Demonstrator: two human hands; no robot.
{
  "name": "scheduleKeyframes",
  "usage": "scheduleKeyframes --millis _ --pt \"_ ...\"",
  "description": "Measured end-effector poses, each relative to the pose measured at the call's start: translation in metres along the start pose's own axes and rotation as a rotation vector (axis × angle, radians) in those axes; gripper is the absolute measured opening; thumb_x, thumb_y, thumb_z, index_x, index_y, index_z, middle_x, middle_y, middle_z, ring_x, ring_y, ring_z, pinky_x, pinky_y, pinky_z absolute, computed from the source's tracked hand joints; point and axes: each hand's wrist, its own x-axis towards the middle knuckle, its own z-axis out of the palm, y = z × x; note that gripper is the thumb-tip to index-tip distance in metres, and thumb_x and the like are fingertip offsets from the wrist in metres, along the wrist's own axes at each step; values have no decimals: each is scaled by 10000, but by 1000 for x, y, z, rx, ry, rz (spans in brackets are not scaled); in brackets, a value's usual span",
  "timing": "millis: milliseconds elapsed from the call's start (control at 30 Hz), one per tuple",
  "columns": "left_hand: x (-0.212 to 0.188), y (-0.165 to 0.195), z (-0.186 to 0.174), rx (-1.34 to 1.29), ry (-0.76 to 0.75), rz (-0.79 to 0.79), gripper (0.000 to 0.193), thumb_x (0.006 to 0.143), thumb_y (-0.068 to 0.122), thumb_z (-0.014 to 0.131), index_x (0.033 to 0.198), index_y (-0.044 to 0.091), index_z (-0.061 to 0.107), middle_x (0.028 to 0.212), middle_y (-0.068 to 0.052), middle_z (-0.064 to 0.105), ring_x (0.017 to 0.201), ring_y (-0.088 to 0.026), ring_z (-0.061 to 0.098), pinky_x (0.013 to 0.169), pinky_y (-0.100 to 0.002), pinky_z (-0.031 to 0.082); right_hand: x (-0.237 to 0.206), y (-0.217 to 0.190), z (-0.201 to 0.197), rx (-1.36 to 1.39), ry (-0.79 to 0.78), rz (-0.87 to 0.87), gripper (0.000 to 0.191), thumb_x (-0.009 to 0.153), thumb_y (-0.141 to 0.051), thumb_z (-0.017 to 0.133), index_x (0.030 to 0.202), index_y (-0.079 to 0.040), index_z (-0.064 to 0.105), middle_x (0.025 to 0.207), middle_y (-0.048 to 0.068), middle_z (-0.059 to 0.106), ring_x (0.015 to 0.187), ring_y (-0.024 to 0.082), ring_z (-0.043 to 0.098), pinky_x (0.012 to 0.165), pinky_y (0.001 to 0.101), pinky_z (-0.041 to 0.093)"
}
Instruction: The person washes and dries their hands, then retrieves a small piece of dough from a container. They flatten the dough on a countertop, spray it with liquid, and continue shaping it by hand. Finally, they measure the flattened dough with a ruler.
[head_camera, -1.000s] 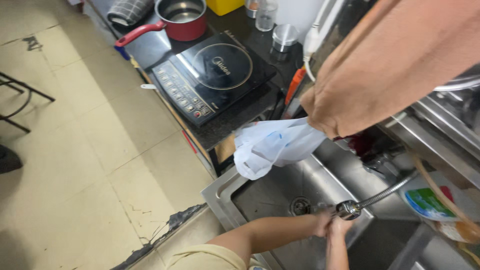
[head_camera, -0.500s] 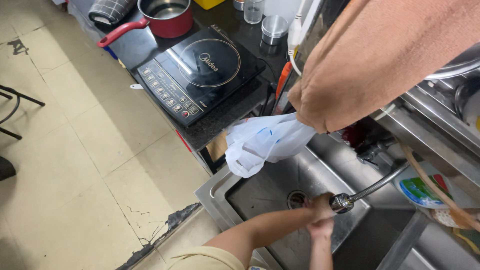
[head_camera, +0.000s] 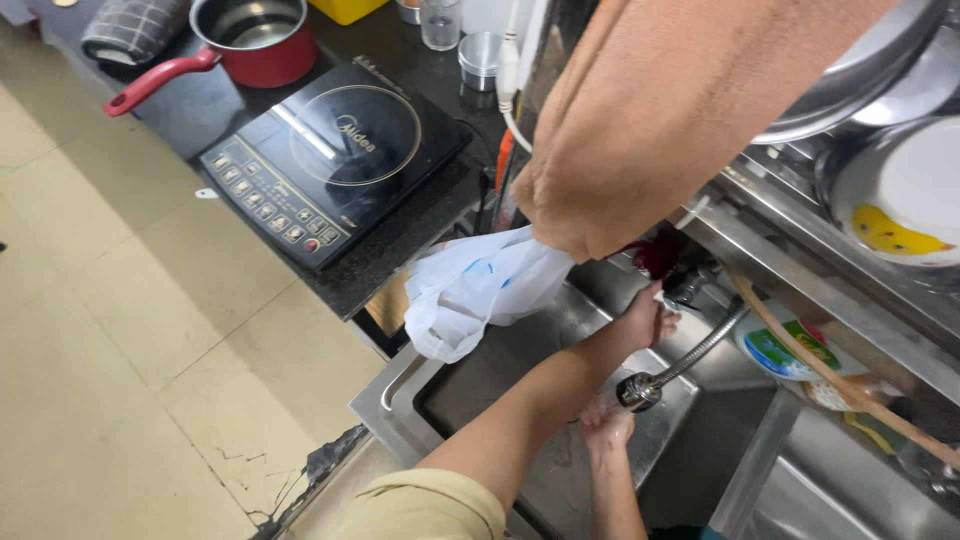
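**Both hands at the sink faucet**

Your left hand (head_camera: 645, 318) reaches to the faucet base at the sink's (head_camera: 400, 375) back edge, fingers curled around something there; on what, I cannot tell. Your right hand (head_camera: 603, 423) sits just beneath the flexible faucet's nozzle (head_camera: 638, 390), fingers loosely together, empty. A white plastic bag (head_camera: 480, 290) hangs over the sink's left rim.
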Motion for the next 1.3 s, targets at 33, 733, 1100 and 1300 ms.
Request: scheduleKeyframes --millis 33,733,1100,1300 --pt "-1 5 8 -1 -20 20 796 929 681 463 1397 36 463 1288 -124 573 1270 -297 536 964 -419 436 -1 -3 0 48 -15 42 474 1006 -429 437 593 -200 392 490 -39 359 371 122 350 321 271 294" --pt "-17 5 -63 1318 -197 439 502 1153 392 447 1214 -15 733 853 -80 780 847 -181 768 713 -327 548 -14 -61 -73 -1063 29 -190 210 1009 -101 453 949 -13 634 659 11 514 517 140 440 473 304 366" --pt "-247 -1 -114 619 -877 509 102 1093 151 668 1166 80 680 1268 -130 700 1196 -293 659 1088 -504 493 -82 -233 -95 -2198 201 114 419 994 -214 594 1391 -82 615 1344 83 582 1090 307 449 919 549 376" --pt "-239 -65 -152 727 -576 429 388 921 254 683 1288 132 654 1272 -107 676 1139 -277 656 1055 -501 478 -98 -100 -139 -1764 -292 86 561 916 -333 644 1431 -148 518 1638 55 352 1517 279 320 1205 587 276"
